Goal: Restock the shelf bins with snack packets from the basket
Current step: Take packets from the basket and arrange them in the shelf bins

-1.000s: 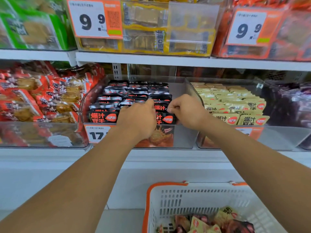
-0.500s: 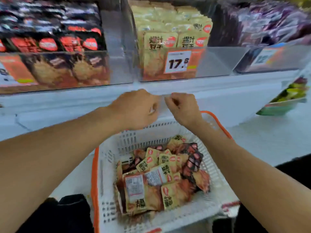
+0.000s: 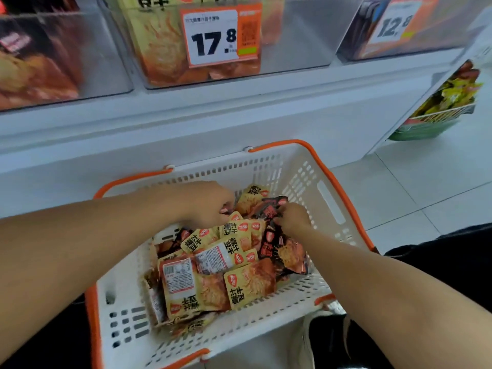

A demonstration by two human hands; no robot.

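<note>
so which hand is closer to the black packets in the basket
Right. The right hand is on the black packets, fingers curled at them. The left hand is apart, to their left, among the yellow packets.

shelf: white, clear bins set side by side on it | middle bin: yellow packets held, 17.8 price tag on its front | floor: pale tiles | basket: white with orange rim, support hidden

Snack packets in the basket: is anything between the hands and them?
Nothing visible. Both the left hand and right hand are already in the open-topped basket, fingers on the snack packets.
</note>
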